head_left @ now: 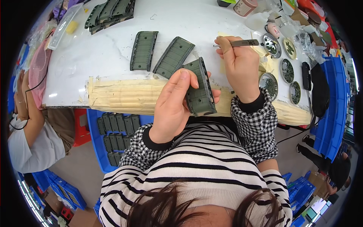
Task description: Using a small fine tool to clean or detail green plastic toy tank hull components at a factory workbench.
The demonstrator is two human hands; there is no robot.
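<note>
My left hand (171, 104) is closed around a dark green, ribbed, slightly curved plastic part (199, 99) with notched edges, raised at the table's front edge. My right hand (242, 64) pinches metal tweezers (245, 43), their thin tip toward the left and apart from the part. Whether the tips carry anything is too small to tell. Two similar green parts lie on the white tabletop beyond my left hand: one part (144, 51) at the left, another part (174, 56) slanted and partly behind the held one.
More green parts (109, 15) are stacked at the far left. Several round dishes of small dark pieces, including one dish (287, 70), stand at the right. Tape (124, 94) covers the front edge. A blue crate (96, 142) of green parts sits below. Another person's arm (32, 98) is at the left.
</note>
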